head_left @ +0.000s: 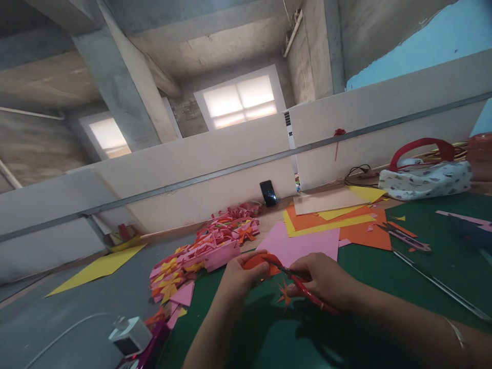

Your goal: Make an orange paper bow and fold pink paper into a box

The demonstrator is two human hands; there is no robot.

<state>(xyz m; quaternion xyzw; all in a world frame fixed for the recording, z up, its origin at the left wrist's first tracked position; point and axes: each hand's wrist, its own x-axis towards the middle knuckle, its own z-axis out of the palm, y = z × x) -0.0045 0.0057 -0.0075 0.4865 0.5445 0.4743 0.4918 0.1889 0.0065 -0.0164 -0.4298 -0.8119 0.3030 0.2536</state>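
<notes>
My left hand (246,274) pinches a curved piece of orange paper (271,259) between thumb and fingers. In my right hand (325,279) is a pair of scissors with red handles (309,293), its fingers wrapped round the loops. The scissor blades (285,269) meet the right end of the orange paper; how far they are apart I cannot tell. Just below the blades, a small spiky orange paper cutout (285,294) shows over the green mat (265,328). Pink paper (300,243) lies flat behind both hands.
A heap of pink, orange and yellow paper cutouts (215,238) lies at left. Orange sheets (378,228), a craft knife (409,240) and a ruler (442,284) are at right. A phone (268,193) leans on the partition. A charger (130,335) stands front left; a fabric bag (425,179) sits far right.
</notes>
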